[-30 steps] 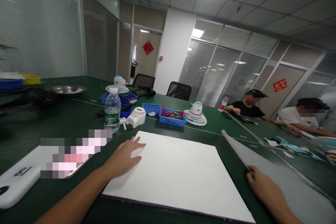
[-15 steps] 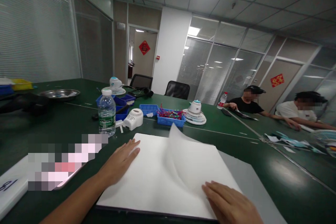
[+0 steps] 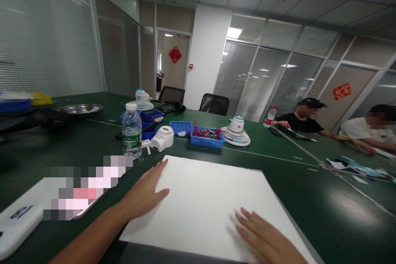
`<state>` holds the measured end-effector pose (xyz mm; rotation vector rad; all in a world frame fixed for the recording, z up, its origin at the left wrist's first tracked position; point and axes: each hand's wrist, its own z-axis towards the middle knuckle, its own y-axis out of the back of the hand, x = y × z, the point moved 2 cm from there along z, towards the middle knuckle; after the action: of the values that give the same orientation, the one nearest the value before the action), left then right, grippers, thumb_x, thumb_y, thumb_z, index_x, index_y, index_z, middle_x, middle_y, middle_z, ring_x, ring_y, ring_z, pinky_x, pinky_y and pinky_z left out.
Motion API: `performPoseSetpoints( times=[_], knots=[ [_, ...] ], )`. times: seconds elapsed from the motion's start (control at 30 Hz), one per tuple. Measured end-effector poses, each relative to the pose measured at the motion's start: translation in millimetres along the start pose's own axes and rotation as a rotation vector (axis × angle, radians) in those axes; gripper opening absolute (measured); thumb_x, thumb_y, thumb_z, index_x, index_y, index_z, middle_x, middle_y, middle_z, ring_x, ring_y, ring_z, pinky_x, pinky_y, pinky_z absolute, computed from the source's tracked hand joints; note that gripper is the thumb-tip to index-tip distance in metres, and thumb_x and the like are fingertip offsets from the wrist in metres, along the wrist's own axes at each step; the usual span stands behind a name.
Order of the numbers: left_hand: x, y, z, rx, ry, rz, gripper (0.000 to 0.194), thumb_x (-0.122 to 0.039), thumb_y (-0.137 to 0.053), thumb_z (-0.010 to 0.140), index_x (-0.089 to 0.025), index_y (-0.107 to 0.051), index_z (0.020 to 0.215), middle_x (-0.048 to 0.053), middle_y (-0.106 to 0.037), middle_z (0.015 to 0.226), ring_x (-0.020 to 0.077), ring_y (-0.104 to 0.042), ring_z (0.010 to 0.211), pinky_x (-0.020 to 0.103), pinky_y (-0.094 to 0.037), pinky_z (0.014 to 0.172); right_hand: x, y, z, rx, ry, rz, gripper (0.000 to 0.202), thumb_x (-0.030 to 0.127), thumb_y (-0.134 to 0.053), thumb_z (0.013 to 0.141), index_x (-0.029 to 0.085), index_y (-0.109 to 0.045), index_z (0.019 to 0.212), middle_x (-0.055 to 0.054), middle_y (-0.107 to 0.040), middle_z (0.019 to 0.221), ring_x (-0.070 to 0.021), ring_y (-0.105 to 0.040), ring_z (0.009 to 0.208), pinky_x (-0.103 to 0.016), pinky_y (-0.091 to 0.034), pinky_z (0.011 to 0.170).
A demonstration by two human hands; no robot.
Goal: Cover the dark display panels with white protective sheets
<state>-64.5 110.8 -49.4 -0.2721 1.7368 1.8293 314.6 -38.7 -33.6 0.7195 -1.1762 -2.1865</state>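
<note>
A large sheet of white paper (image 3: 204, 198) lies flat on the green table in front of me, with a dark grey layer (image 3: 173, 253) showing beneath its near edge. My left hand (image 3: 147, 192) rests along the sheet's left edge, fingers stretched out and thumb spread onto the paper. Over the lower right part is my right hand (image 3: 262, 231), its fingers extended and slightly blurred; whether they touch the paper I cannot tell. Neither hand grips anything. A thin grey strip shows along the sheet's right edge.
Left of the paper are a water bottle (image 3: 131, 132), a white case marked 18 (image 3: 23, 214) and a pixelated patch. Farther back stand a blue tray of coloured wires (image 3: 206, 137), a white fan part (image 3: 236, 132) and a white housing (image 3: 163, 138). Two people sit at the right.
The raised, curling sheet now lies flat. The wide grey area on the right has narrowed to a strip. My left thumb has spread outward, and the view has shifted slightly.
</note>
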Motion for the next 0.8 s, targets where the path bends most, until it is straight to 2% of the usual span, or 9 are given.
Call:
performPoseSetpoints(
  times=[0.17, 0.23, 0.27, 0.33, 0.4, 0.5, 0.57, 0.7, 0.8],
  knots=[
    [0, -1.2, 3, -0.034, -0.038, -0.046, 0.071, -0.039, -0.056, 0.085, -0.022, -0.041, 0.153, 0.008, -0.021, 0.168, 0.0308, -0.032, 0.150, 0.048, -0.030, 0.121, -101, -4, -73, 0.030, -0.581, -0.180, 0.055, 0.051, -0.051, 0.095, 0.022, -0.056, 0.142, -0.009, -0.057, 0.144, -0.0330, -0.050, 0.135, -0.059, -0.043, 0.111],
    [0, -0.2, 4, -0.061, -0.039, -0.058, 0.062, -0.039, -0.055, 0.086, -0.022, -0.052, 0.146, 0.008, -0.029, 0.166, 0.0289, -0.035, 0.148, 0.046, -0.031, 0.121, -123, -3, -89, 0.004, -0.686, -0.193, 0.059, 0.056, -0.047, 0.096, 0.017, -0.060, 0.137, -0.013, -0.059, 0.142, -0.0354, -0.050, 0.136, -0.062, -0.043, 0.110],
    [-1, 0.4, 4, -0.078, -0.041, -0.065, 0.059, -0.039, -0.055, 0.086, -0.022, -0.056, 0.142, 0.008, -0.035, 0.163, 0.0281, -0.038, 0.147, 0.045, -0.032, 0.121, -125, -1, -90, -0.003, -0.690, -0.192, 0.059, 0.057, -0.046, 0.096, 0.017, -0.061, 0.136, -0.013, -0.058, 0.143, -0.0356, -0.049, 0.137, -0.062, -0.042, 0.110],
    [0, 1.6, 4, -0.111, -0.049, -0.076, 0.053, -0.040, -0.055, 0.086, -0.022, -0.062, 0.136, 0.007, -0.046, 0.157, 0.0272, -0.043, 0.144, 0.043, -0.034, 0.120, -109, 4, -79, 0.013, -0.593, -0.173, 0.056, 0.055, -0.049, 0.095, 0.022, -0.059, 0.139, -0.011, -0.054, 0.147, -0.0344, -0.046, 0.139, -0.060, -0.039, 0.113],
    [1, 1.9, 4, -0.131, -0.056, -0.083, 0.050, -0.041, -0.056, 0.086, -0.023, -0.066, 0.132, 0.006, -0.052, 0.153, 0.0272, -0.048, 0.141, 0.042, -0.037, 0.119, -74, 9, -57, 0.058, -0.405, -0.119, 0.055, 0.053, -0.056, 0.093, 0.030, -0.055, 0.143, -0.006, -0.050, 0.151, -0.0323, -0.045, 0.140, -0.056, -0.037, 0.116],
    [2, -0.1, 5, -0.114, -0.055, -0.080, 0.051, -0.041, -0.057, 0.085, -0.025, -0.066, 0.132, 0.005, -0.053, 0.152, 0.0274, -0.048, 0.141, 0.044, -0.036, 0.119, -20, 13, -23, 0.093, -0.153, 0.026, 0.062, 0.056, -0.060, 0.090, 0.037, -0.047, 0.148, -0.001, -0.051, 0.151, -0.0280, -0.047, 0.139, -0.045, -0.039, 0.117],
    [2, -1.6, 5, -0.084, -0.054, -0.068, 0.051, -0.040, -0.056, 0.085, -0.025, -0.065, 0.133, 0.005, -0.051, 0.154, 0.0275, -0.045, 0.143, 0.046, -0.032, 0.121, 0, 12, -7, 0.077, -0.076, 0.093, 0.065, 0.056, -0.059, 0.092, 0.038, -0.042, 0.151, 0.001, -0.053, 0.149, -0.0241, -0.050, 0.137, -0.038, -0.040, 0.116],
    [-7, 0.0, 2, -0.057, -0.057, -0.006, 0.053, -0.045, -0.048, 0.090, -0.022, -0.062, 0.136, 0.008, -0.047, 0.156, 0.0269, -0.043, 0.145, 0.046, -0.030, 0.122, 5, 7, 3, 0.074, -0.049, 0.097, 0.064, 0.053, -0.058, 0.094, 0.039, -0.038, 0.153, 0.002, -0.056, 0.145, -0.0200, -0.057, 0.130, -0.032, -0.046, 0.110],
    [-14, 6.8, -3, -0.151, -0.026, 0.185, 0.056, -0.049, -0.040, 0.094, -0.017, -0.065, 0.133, 0.014, -0.052, 0.152, 0.0292, -0.045, 0.143, 0.050, -0.024, 0.123, 0, 5, 0, 0.073, -0.043, 0.075, 0.062, 0.053, -0.060, 0.093, 0.039, -0.042, 0.151, 0.002, -0.059, 0.142, -0.0207, -0.061, 0.125, -0.031, -0.052, 0.104]
  ],
)
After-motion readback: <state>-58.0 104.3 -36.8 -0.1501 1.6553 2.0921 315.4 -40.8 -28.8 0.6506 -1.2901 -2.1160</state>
